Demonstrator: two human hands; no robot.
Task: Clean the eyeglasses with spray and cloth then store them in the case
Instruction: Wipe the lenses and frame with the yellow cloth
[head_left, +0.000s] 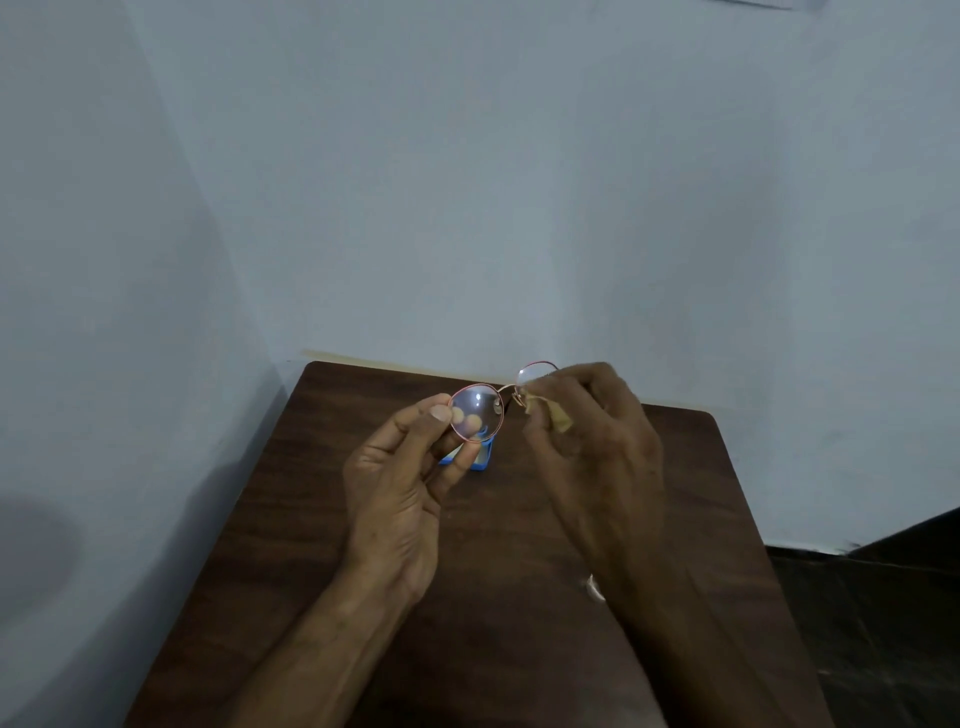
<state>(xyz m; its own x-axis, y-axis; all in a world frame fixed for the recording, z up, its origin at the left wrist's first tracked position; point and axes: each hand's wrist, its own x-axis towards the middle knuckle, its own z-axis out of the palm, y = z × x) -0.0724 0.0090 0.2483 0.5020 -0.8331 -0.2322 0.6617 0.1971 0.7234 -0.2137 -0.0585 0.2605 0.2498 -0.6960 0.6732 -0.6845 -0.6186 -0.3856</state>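
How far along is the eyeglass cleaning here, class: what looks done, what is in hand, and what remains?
Done: the eyeglasses are picked up, held above the table. Spraying cannot be confirmed. In hand: the left hand pinches one lens rim while the right hand rubs the other lens with the cloth. Left: storing them; a blue object sits below, but whether it is the case is unclear.

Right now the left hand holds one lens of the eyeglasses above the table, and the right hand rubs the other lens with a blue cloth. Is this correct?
Not quite: the cloth is tan, not blue. The head view shows it in the right hand, against the other lens of the eyeglasses. The rest holds: the left hand holds one lens above the table.
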